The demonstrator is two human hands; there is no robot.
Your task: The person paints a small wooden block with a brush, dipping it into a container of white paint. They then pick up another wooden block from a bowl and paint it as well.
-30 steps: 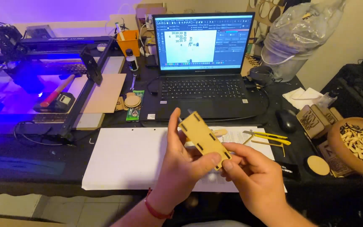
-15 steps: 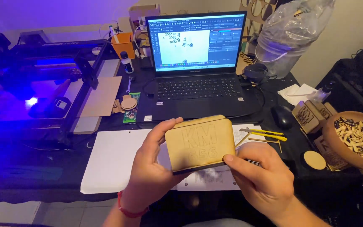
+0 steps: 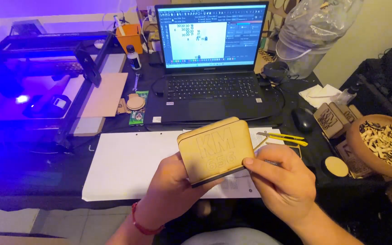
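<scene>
Gripped flat wooden box (image 3: 215,151) from both sides: left hand (image 3: 171,183) under lower-left corner, right hand (image 3: 281,179) pinching right edge. Held above white paper sheet (image 3: 123,163), near open laptop (image 3: 212,68).

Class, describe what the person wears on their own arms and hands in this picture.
Both forearms are bare, with no sleeves in view. The left hand has a thin red band at its wrist. The right hand shows no glove, ring or watch.

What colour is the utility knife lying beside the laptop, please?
Yellow; the utility knife shows best in the head view.
</scene>
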